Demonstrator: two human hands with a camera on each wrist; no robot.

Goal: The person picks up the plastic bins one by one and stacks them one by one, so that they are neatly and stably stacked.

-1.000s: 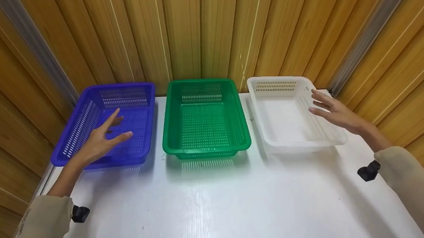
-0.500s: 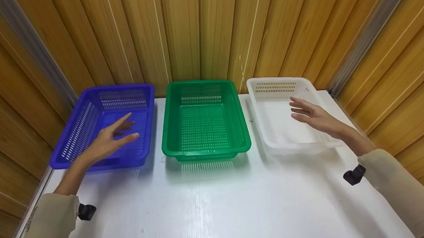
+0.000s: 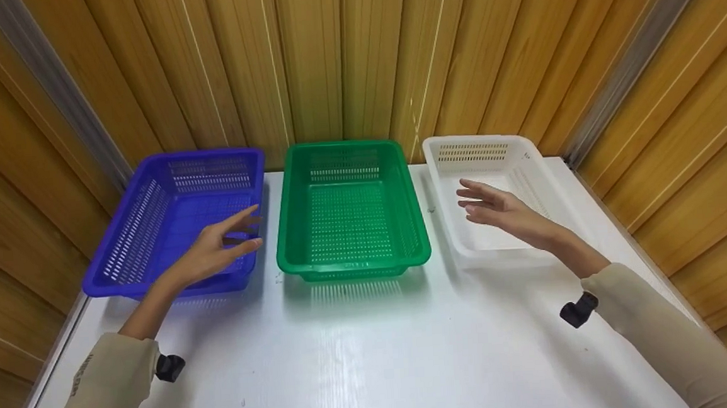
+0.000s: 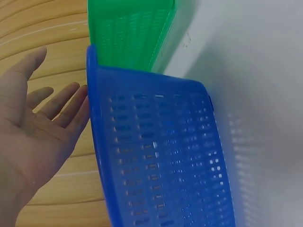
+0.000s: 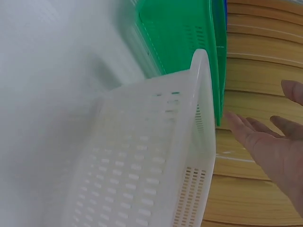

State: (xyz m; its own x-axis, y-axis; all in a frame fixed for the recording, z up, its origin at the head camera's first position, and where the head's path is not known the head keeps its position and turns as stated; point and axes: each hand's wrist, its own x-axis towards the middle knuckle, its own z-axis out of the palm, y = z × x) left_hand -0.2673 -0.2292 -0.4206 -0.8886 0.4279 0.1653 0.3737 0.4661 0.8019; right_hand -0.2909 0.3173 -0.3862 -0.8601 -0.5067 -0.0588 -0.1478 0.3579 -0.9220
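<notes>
Three slotted plastic baskets stand in a row: a blue basket (image 3: 173, 231) on the left, a green basket (image 3: 352, 223) in the middle and a white basket (image 3: 465, 216) on the right. My left hand (image 3: 212, 251) hovers over the right front part of the blue one, fingers loosely spread and holding nothing. In the left wrist view, the left hand (image 4: 42, 127) appears beside the blue rim (image 4: 97, 127). Above the white basket floats my right hand (image 3: 499, 211), its fingers relaxed and pointing left. The right wrist view has this right hand (image 5: 274, 142) apart from the white rim (image 5: 191, 109).
The baskets stand on a white table (image 3: 347, 356), near its back edge. Behind them rises a wood-panelled wall (image 3: 342, 60), with more panels on both sides. A small black camera sits at the left cuff (image 3: 170, 367) and another at the right cuff (image 3: 578, 311).
Both hands have moved inward and a little toward me, the left one to the right and the right one to the left. The baskets stay in place; the head view has tilted slightly.
</notes>
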